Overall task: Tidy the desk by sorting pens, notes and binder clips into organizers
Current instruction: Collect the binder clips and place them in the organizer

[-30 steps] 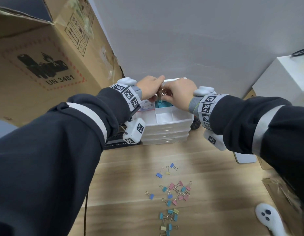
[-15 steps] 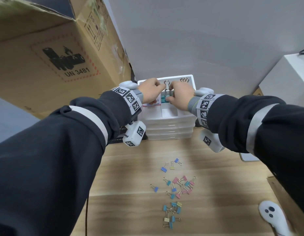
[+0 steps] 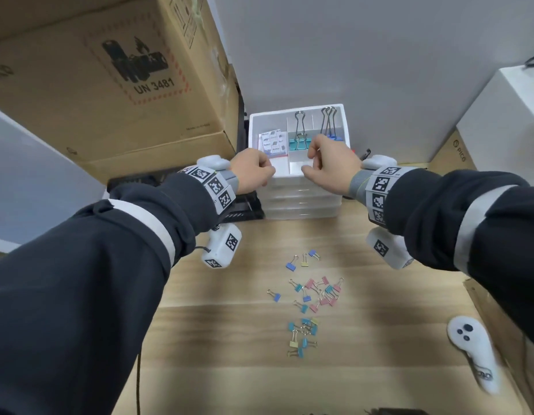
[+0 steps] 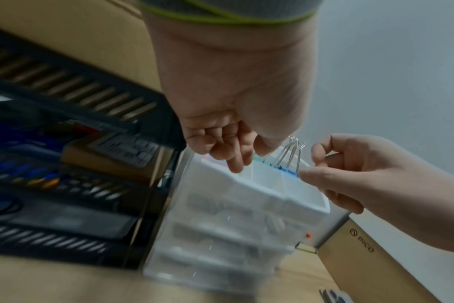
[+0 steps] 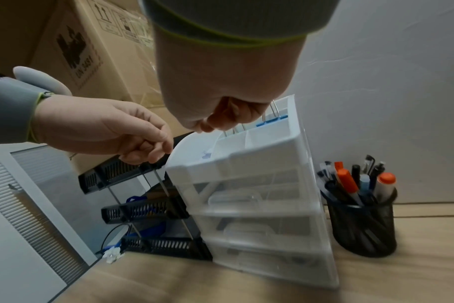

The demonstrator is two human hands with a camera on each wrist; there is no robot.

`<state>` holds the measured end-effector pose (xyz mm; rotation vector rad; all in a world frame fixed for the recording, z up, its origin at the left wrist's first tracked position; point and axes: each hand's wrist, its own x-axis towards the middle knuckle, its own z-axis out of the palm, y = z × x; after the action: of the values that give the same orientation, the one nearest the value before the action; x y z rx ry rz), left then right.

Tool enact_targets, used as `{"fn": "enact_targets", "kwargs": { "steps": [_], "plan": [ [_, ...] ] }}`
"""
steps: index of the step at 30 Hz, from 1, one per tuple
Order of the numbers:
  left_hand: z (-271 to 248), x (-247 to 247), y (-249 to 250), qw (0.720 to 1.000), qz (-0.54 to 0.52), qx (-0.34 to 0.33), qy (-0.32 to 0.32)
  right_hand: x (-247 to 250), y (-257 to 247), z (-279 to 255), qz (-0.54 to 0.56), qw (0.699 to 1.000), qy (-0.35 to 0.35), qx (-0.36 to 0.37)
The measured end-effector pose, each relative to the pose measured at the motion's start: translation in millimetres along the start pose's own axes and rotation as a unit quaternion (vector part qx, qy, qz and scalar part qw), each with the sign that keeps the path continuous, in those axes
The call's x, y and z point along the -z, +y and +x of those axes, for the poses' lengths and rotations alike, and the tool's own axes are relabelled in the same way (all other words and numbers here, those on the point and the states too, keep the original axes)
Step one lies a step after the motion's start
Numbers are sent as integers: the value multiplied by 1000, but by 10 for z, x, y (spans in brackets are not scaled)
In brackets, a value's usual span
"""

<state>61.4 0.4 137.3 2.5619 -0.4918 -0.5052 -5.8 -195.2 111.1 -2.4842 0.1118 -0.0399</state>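
Observation:
A white drawer organizer (image 3: pixel 298 108) stands at the back of the desk, its top tray open. Sticky notes (image 3: pixel 271 142) lie in the left compartment. Large teal binder clips (image 3: pixel 297 142) stand in the middle one and blue clips (image 3: pixel 331 136) in the right one. My left hand (image 3: pixel 255 169) hovers at the tray's front left corner, fingers curled, holding nothing. My right hand (image 3: pixel 324 161) hangs loosely curled over the front right, thumb out, also empty. Several small coloured binder clips (image 3: pixel 313 292) lie scattered on the wooden desk below.
A big cardboard box (image 3: pixel 110 70) rises at the left, above a black tiered tray rack (image 5: pixel 143 207). A mesh cup of pens (image 5: pixel 360 221) stands right of the organizer (image 5: pixel 246 155). A white controller (image 3: pixel 472 348) lies at the desk's right edge, and a white box (image 3: pixel 505 115) stands at back right.
Both hands let go of the teal clip, which now stands in the middle compartment. They drew back toward the organizer's front edge.

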Motion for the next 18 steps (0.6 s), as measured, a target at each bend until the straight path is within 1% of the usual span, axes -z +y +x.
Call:
{"fn": "enact_targets", "kwargs": {
  "steps": [2,4,6,8,11,14,16,18],
  "plan": [
    [-124,-132,-126,1000,7,3,-5,-113,32,-164,5,1000,-22,13],
    [-241,-315,-294,1000,11,12,-20,-296,123,-316,3,999,-51,12],
    [-340,-468,-438,999,23,23,-38,-446,216,-450,-6,997,-72,-6],
    [-467,-707,-594,996,38,32,-71,-666,367,-641,-16,992,-119,-34],
    [-592,-1100,-794,990,64,24,-120,-979,630,-972,-62,972,-211,-78],
    [-668,-1379,-889,985,73,16,-154,-1203,820,-1340,-111,949,-275,-105],
    [-662,-1603,-904,983,69,-5,-170,-1375,949,-1550,-116,942,-292,-119],
    [-676,-1815,-880,981,71,-29,-178,-1515,1043,-1721,-110,942,-287,-132]
  ]
}}
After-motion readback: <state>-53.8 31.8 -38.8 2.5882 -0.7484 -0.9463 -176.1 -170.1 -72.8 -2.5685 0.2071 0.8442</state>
